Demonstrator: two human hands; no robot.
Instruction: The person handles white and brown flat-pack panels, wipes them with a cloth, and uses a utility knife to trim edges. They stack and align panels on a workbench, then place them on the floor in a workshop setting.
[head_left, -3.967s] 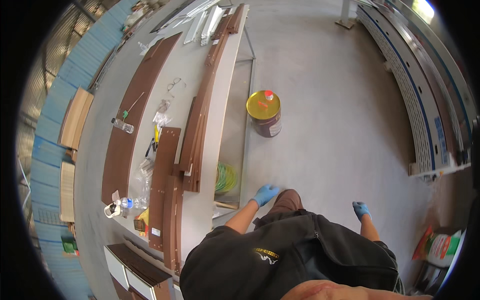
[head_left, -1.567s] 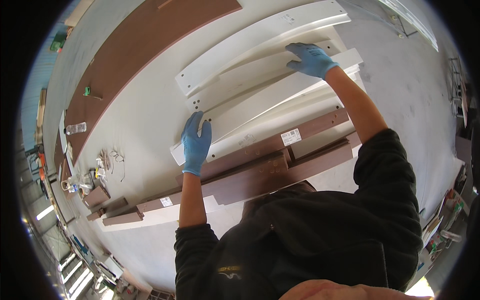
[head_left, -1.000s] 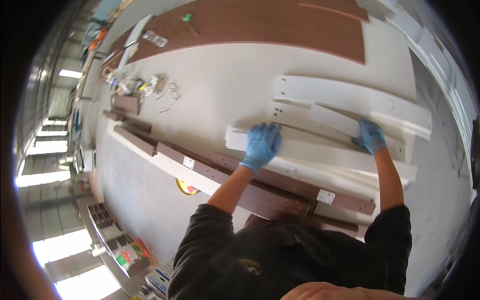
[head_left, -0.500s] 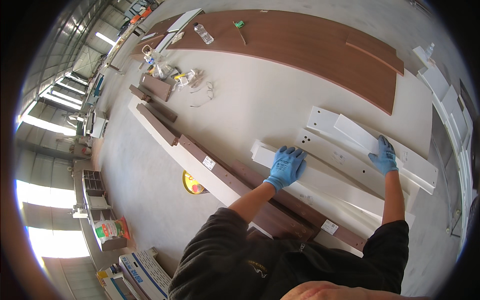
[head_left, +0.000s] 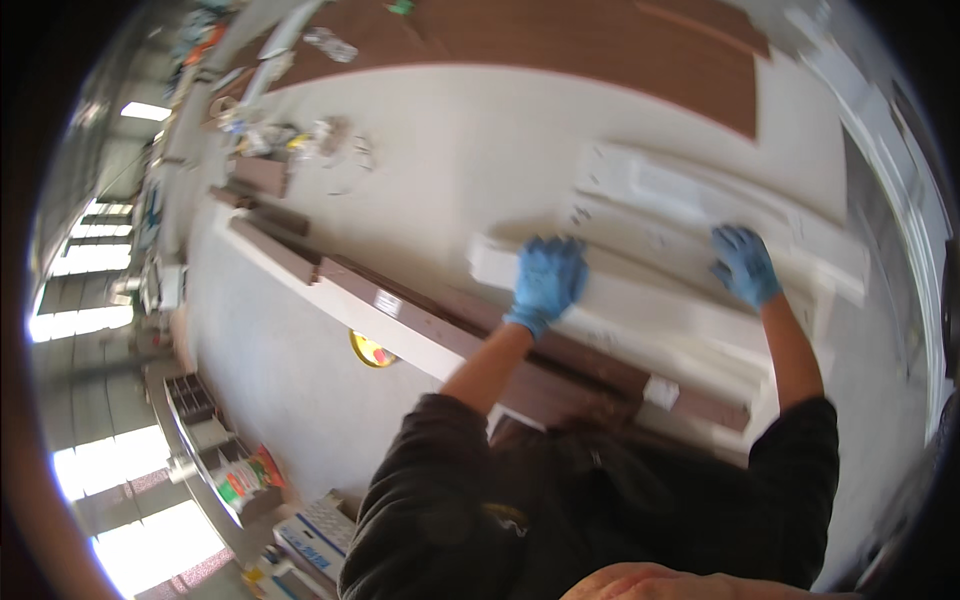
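Note:
My left hand (head_left: 550, 282), in a blue glove, lies over the left part of a long white panel (head_left: 650, 298). Its fingers bend over the panel's far edge, though motion smears the fingertips. My right hand (head_left: 745, 266), gloved alike, hovers or rests over a flat white panel with holes (head_left: 640, 232), fingers spread and thumb apart; blur hides whether it touches. Beyond it lies another white panel (head_left: 800, 222). On my near side run dark brown strips (head_left: 590, 365), one bearing a white label (head_left: 661, 391).
A large brown board (head_left: 560, 70) spans the far side of the pale work surface (head_left: 440, 150). At the far left lie a clear bottle (head_left: 330, 44), plastic bags and glasses (head_left: 355, 165). A yellow round container (head_left: 371, 348) stands below the left edge. White panels (head_left: 890, 150) line the right.
The whole view has shifted and blurred as my head turned. My right hand has come off the far white panel toward the one nearer me. My left hand stays on its panel.

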